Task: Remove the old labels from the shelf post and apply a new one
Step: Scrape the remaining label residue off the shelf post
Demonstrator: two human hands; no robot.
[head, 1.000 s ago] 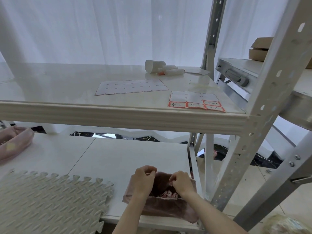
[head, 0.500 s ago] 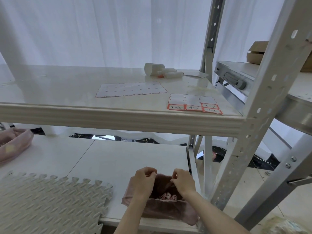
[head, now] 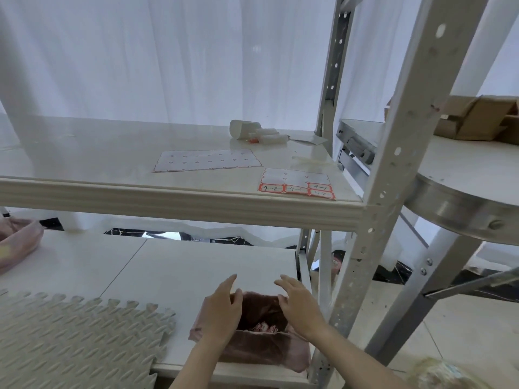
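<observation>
A pink plastic bag (head: 261, 346) sits on the lower shelf by the grey perforated shelf post (head: 384, 175). Red-and-white label scraps (head: 264, 327) lie inside it. My left hand (head: 224, 310) hovers over the bag's left rim with fingers spread, holding nothing. My right hand (head: 300, 301) is over the right rim, fingers also apart. On the upper shelf lies a label sheet (head: 297, 183) with red-bordered labels written 4-2 and 4-1. A second, stripped sheet (head: 207, 160) lies left of it.
A white roll and small tubes (head: 252, 131) lie at the back of the upper shelf. A grey foam mat (head: 73, 341) covers the lower shelf's left. Another pink bag (head: 16, 245) sits far left. A cardboard box (head: 471, 119) rests on the right-hand table.
Both hands let go of the bag's rim and opened, lifting slightly above it. The view shifted a little.
</observation>
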